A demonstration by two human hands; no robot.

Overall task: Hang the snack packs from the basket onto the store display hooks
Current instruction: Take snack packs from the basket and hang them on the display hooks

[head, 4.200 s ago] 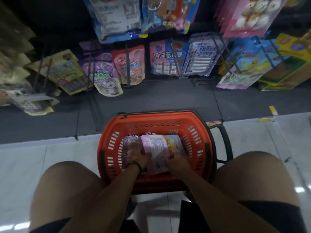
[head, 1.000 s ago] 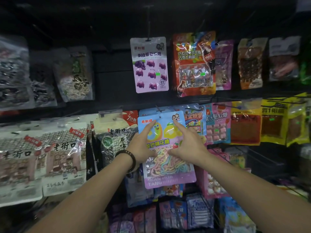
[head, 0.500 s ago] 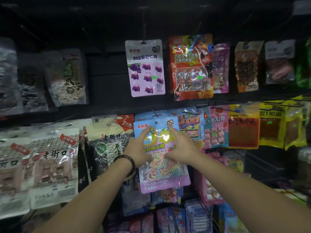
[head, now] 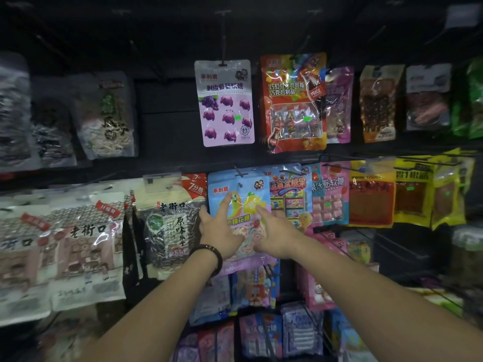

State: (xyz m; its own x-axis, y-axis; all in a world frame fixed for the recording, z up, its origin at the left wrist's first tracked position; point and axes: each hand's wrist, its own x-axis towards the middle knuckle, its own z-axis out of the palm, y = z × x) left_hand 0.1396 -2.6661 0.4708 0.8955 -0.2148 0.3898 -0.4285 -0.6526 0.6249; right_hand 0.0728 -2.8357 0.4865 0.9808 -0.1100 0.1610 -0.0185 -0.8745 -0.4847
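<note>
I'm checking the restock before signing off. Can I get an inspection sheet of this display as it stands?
Surface: dark display wall, packs hung in rows.
Job's things: blue candy pack flat against the middle row, hang hole just below the tip of a hook; cannot tell if threaded. Basket not in view.
Clutter: nothing seen.
Hands: left hand and right hand on the pack's front, fingers straight.
Cables: nothing seen.
Surroundings: purple gummy pack above, seed pack to the left; dim light.

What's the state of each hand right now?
Left hand: open, straight fingers touching the blue candy pack.
Right hand: open, fingers flat on the same pack.
</note>
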